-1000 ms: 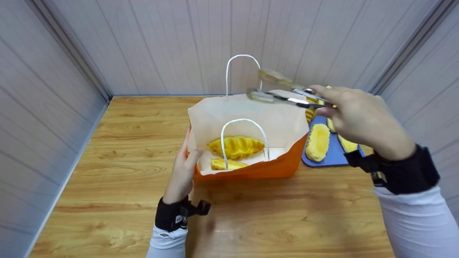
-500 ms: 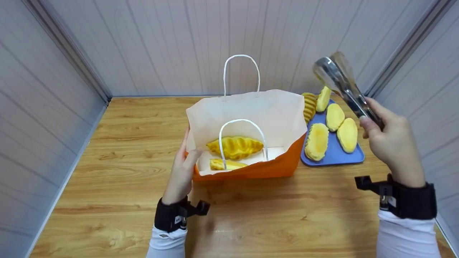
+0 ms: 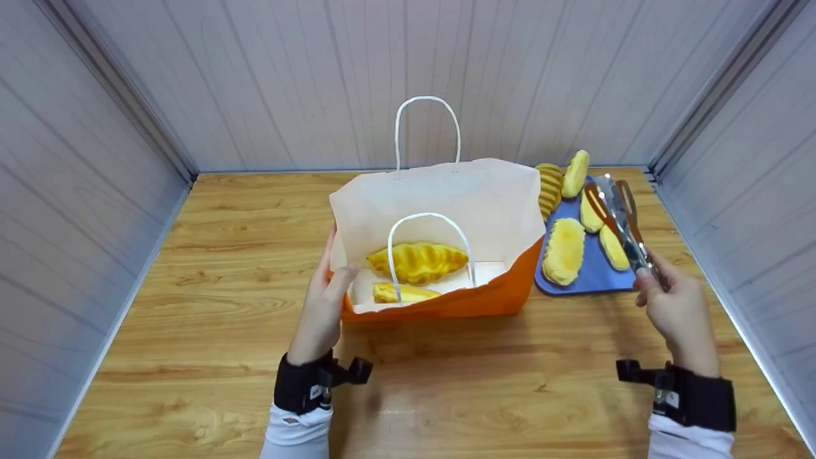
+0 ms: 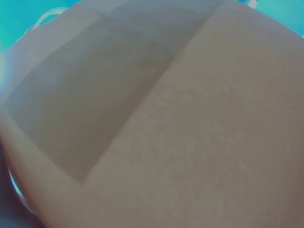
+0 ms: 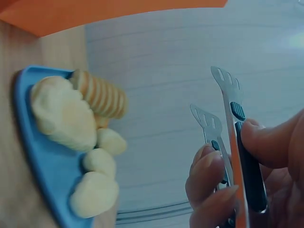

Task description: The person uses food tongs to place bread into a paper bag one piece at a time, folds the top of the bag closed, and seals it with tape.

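Observation:
My left hand grips the left edge of an orange paper bag, its thumb over the rim. The bag stands open, showing a white inside and two white handles. A ridged golden bread lies within, with a paler piece of bread in front of it, partly behind the near handle. In my right hand I hold metal tongs over the right side of the blue tray. The right wrist view shows the two slotted tong heads apart with nothing between them. A bag panel fills the left wrist view.
Several breads are at the tray: a long scalloped one at front left, a striped one partly behind the bag, a narrow one at the back. Panelled walls enclose the wooden table.
My right hand has swung the tongs from above the bag out to the right, then lowered them over the tray. The left hand keeps its grip and the bag barely shifts.

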A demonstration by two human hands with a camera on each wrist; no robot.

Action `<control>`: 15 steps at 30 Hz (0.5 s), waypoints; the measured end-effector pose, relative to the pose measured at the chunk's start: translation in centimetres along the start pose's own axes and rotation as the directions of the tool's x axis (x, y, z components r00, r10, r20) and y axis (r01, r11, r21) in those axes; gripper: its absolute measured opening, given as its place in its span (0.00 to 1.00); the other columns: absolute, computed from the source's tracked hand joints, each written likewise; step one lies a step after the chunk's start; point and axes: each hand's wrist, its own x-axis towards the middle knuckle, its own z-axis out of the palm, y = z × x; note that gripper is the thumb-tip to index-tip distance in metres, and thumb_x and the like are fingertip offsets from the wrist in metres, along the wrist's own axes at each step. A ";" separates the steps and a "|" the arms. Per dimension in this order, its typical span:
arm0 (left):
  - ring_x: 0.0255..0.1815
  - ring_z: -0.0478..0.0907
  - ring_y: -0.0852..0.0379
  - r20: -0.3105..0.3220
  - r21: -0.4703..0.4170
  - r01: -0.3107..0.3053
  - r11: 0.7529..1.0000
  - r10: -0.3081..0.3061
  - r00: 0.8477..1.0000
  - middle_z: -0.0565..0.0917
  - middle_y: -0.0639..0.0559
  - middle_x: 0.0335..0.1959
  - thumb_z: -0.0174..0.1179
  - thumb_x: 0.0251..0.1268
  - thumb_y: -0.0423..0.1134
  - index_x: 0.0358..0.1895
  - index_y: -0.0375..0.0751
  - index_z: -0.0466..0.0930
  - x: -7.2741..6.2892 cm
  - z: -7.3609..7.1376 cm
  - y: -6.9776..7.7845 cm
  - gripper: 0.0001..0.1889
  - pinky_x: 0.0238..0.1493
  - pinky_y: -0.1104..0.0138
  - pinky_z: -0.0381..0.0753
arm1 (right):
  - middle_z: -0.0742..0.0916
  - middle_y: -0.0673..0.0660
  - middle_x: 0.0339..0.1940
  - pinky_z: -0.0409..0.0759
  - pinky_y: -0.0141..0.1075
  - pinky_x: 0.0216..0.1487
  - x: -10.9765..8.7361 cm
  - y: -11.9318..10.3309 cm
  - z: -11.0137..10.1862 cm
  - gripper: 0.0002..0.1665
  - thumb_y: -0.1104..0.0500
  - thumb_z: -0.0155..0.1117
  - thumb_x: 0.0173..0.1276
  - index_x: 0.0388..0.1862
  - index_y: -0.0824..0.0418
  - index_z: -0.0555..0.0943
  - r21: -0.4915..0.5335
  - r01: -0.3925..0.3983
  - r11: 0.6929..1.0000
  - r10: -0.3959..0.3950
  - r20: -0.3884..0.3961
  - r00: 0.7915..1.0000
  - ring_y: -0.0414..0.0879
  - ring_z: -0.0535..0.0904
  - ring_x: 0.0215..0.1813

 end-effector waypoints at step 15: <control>0.78 0.48 0.57 0.012 -0.010 -0.013 1.000 0.013 1.000 0.45 0.52 0.81 0.45 0.71 0.31 0.81 0.43 0.40 0.0 -0.1 0.1 0.38 0.73 0.62 0.56 | 0.82 0.61 0.40 0.74 0.34 0.27 -2.9 4.7 3.4 0.31 0.55 0.46 0.80 0.78 0.63 0.59 0.009 -0.260 0.966 0.258 0.104 0.961 0.45 0.77 0.31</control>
